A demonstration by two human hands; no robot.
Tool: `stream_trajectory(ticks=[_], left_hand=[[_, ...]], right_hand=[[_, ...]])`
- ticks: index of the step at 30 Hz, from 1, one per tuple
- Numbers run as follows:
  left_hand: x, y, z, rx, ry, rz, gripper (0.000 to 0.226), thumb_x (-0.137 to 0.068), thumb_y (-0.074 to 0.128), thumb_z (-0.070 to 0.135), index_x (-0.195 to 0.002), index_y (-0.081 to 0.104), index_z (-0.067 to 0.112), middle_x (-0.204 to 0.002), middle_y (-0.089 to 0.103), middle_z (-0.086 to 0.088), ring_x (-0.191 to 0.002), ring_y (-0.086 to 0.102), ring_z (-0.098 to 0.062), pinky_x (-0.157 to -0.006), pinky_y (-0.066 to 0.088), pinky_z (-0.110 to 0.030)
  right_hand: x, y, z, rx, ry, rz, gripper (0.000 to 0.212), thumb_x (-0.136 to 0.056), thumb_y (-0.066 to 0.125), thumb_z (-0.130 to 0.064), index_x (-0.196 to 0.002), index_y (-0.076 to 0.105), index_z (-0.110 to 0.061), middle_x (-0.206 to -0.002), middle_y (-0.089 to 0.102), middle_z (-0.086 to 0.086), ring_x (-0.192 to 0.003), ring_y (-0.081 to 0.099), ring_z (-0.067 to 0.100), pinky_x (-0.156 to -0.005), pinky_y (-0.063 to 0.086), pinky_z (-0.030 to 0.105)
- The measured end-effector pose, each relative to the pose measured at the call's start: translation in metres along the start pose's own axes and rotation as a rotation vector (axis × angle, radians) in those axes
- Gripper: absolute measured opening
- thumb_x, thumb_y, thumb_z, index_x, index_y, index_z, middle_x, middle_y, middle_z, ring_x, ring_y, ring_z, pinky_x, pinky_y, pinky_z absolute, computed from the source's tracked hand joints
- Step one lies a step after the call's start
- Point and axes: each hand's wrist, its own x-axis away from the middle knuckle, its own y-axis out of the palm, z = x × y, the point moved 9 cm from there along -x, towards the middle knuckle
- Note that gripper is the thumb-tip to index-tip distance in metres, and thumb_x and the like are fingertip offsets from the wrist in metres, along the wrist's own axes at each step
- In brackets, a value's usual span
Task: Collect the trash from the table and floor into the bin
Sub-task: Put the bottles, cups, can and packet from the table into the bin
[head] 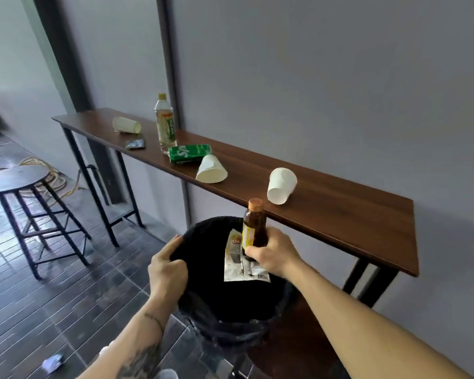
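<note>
A black-lined bin [203, 305] stands below the table's front edge. My left hand [167, 266] grips its rim on the left. My right hand [271, 255] holds a small brown glass bottle [253, 228] with a yellow label upright over the bin's mouth. A silver wrapper [240, 258] lies inside the bin. On the long wooden table [340, 214] lie three white paper cups [126, 125] [211, 170] [281, 186] on their sides, a green carton [189, 153], a standing plastic bottle [164, 124] and a dark sachet [135, 144].
A round black stool [14, 177] stands at the left, with a coiled yellow hose [52, 176] behind it. A crumpled pale scrap [52, 363] lies on the dark tiled floor at lower left. A grey wall backs the table.
</note>
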Motion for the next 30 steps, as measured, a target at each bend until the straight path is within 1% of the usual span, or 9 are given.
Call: stream_trajectory(ticks=[6, 9, 13, 17, 19, 23, 25, 28, 30], left_hand=[[-0.01, -0.055, -0.006, 0.056, -0.001, 0.024, 0.08, -0.072, 0.038, -0.014, -0.135, 0.067, 0.027, -0.123, 0.071, 0.004, -0.091, 0.074, -0.021, -0.07, 0.06, -0.028], [-0.018, -0.08, -0.007, 0.086, -0.009, 0.056, 0.079, -0.071, 0.039, -0.011, -0.132, 0.068, 0.031, -0.117, 0.074, 0.004, -0.079, 0.075, -0.025, -0.06, 0.059, -0.031], [-0.028, -0.1, -0.005, 0.119, -0.018, 0.091, 0.077, -0.071, 0.041, -0.008, -0.13, 0.069, 0.032, -0.113, 0.076, 0.005, -0.084, 0.076, -0.025, -0.072, 0.064, -0.036], [-0.033, -0.115, -0.006, 0.11, -0.029, 0.136, 0.071, -0.076, 0.045, -0.006, -0.129, 0.069, 0.033, -0.114, 0.075, 0.005, -0.084, 0.074, -0.019, -0.075, 0.062, -0.036], [-0.036, -0.118, -0.007, 0.105, -0.03, 0.143, 0.07, -0.078, 0.045, -0.007, -0.129, 0.069, 0.036, -0.113, 0.075, 0.003, -0.076, 0.072, -0.021, -0.068, 0.061, -0.036], [-0.038, -0.12, 0.003, 0.084, -0.011, 0.192, 0.072, -0.079, 0.042, -0.011, -0.133, 0.068, 0.03, -0.118, 0.071, 0.001, -0.075, 0.062, -0.015, -0.063, 0.051, -0.017], [-0.038, -0.12, 0.007, 0.089, -0.01, 0.215, 0.071, -0.08, 0.041, -0.011, -0.133, 0.068, 0.028, -0.111, 0.068, 0.001, -0.072, 0.056, -0.005, -0.051, 0.043, -0.005], [-0.044, -0.115, 0.008, 0.079, -0.019, 0.209, 0.073, -0.078, 0.041, -0.01, -0.133, 0.068, 0.03, -0.12, 0.072, -0.003, -0.075, 0.057, -0.003, -0.06, 0.044, -0.017], [-0.048, -0.11, 0.008, 0.07, -0.037, 0.213, 0.073, -0.077, 0.041, -0.009, -0.133, 0.069, 0.03, -0.122, 0.072, -0.007, -0.077, 0.06, -0.013, -0.067, 0.046, -0.026]], right_hand=[[-0.001, 0.113, 0.006, 0.191, 0.143, -0.256, 0.025, -0.067, 0.07, -0.034, -0.091, 0.065, -0.028, -0.094, 0.065, -0.003, -0.084, 0.065, 0.016, -0.079, 0.055, 0.031], [-0.004, 0.138, 0.004, 0.27, 0.165, -0.31, 0.042, -0.07, 0.069, -0.035, -0.112, 0.066, -0.029, -0.112, 0.063, 0.002, -0.097, 0.065, 0.022, -0.091, 0.056, 0.037], [-0.013, 0.139, -0.02, 0.296, 0.133, -0.316, 0.068, -0.077, 0.069, -0.041, -0.141, 0.05, -0.027, -0.137, 0.048, 0.005, -0.119, 0.056, 0.027, -0.1, 0.048, 0.037], [-0.024, 0.104, -0.064, 0.251, 0.001, -0.21, 0.053, -0.082, 0.066, -0.036, -0.133, 0.057, -0.025, -0.114, 0.064, -0.005, -0.106, 0.06, 0.016, -0.095, 0.049, 0.031], [-0.029, 0.071, -0.084, 0.203, -0.069, -0.106, 0.043, -0.085, 0.064, -0.03, -0.128, 0.059, -0.025, -0.104, 0.065, -0.006, -0.102, 0.062, 0.016, -0.093, 0.05, 0.03], [-0.041, -0.005, -0.092, 0.203, -0.153, 0.202, 0.037, -0.085, 0.061, -0.023, -0.121, 0.059, -0.021, -0.109, 0.061, -0.002, -0.103, 0.059, 0.019, -0.09, 0.053, 0.037], [-0.047, -0.037, -0.088, 0.341, -0.192, 0.372, 0.041, -0.083, 0.061, -0.025, -0.124, 0.057, -0.02, -0.12, 0.056, 0.001, -0.114, 0.052, 0.024, -0.092, 0.05, 0.04], [-0.062, -0.066, -0.072, 0.51, -0.129, 0.453, 0.053, -0.083, 0.062, -0.032, -0.134, 0.05, -0.024, -0.135, 0.046, 0.003, -0.122, 0.044, 0.032, -0.096, 0.047, 0.042], [-0.076, -0.075, -0.056, 0.536, -0.049, 0.439, 0.06, -0.082, 0.064, -0.037, -0.138, 0.045, -0.028, -0.137, 0.041, 0.004, -0.122, 0.044, 0.033, -0.096, 0.047, 0.044]])
